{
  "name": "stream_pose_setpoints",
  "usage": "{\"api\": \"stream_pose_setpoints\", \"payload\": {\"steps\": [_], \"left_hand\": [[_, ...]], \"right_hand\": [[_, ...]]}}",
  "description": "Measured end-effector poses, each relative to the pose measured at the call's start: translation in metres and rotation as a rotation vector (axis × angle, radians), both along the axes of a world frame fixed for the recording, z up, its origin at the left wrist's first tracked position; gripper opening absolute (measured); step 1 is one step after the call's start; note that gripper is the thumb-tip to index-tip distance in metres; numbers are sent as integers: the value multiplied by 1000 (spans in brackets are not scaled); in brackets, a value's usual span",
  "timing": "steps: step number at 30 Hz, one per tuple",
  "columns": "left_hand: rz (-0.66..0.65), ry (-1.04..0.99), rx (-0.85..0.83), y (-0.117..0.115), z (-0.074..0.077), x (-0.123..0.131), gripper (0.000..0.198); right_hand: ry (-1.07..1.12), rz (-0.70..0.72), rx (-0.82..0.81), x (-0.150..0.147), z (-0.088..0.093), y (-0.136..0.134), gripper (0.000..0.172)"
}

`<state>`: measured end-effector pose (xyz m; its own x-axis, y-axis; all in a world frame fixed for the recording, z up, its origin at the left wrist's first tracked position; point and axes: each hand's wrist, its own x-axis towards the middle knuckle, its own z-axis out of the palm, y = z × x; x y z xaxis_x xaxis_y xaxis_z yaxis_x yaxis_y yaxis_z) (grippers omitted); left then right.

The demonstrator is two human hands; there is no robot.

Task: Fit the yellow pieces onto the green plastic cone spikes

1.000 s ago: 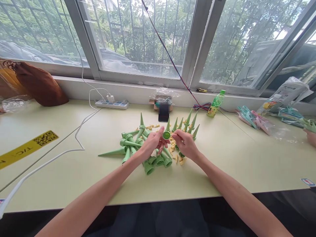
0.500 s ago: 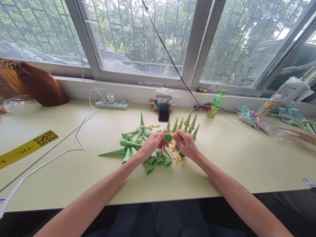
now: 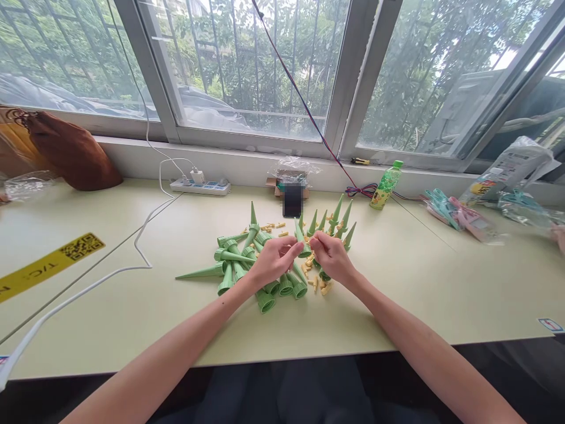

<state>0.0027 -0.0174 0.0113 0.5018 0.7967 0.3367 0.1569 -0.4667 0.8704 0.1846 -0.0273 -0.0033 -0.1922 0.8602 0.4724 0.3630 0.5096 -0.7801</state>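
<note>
My left hand (image 3: 274,259) is closed on a green plastic watering spike (image 3: 300,238), its pointed tip up and its wide collar down. Close beside the collar, my right hand (image 3: 329,252) is closed in a pinch; what its fingertips hold is too small to make out. Below and left of my left hand lies a pile of similar green spikes (image 3: 228,256), some with open threaded ends toward me. Small yellow plastic valves (image 3: 315,284) are scattered under and between my hands. Behind my right hand, several green spikes (image 3: 336,215) stand tip up, some with yellow valves on them.
A phone-like dark object (image 3: 292,203) leans before a small box at the back. A green drink bottle (image 3: 386,185) and a power strip (image 3: 200,186) stand by the window. Bagged clothespin-like items (image 3: 459,215) lie right, near another person's hand (image 3: 558,235). A white cable crosses the left side.
The spike in my left hand has turned from its open end facing me to tip up. My right hand stays close to it. The other person's hand has drawn back to the right.
</note>
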Motion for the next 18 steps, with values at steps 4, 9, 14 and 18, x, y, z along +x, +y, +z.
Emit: {"api": "stream_pose_setpoints", "payload": {"steps": [4,9,14,18], "left_hand": [[42,25,128,1,-3,1,37],[90,74,315,4,-7,0,30],[129,88,461,7,-13,-1,22],[180,123,574,8,-15,-1,23]], "right_hand": [[-5,-2,1,0,1,0,41],[-18,-12,4,0,1,-1,41],[-19,-26,7,0,0,1,41],[-22,-41,9,0,0,1,41]]}}
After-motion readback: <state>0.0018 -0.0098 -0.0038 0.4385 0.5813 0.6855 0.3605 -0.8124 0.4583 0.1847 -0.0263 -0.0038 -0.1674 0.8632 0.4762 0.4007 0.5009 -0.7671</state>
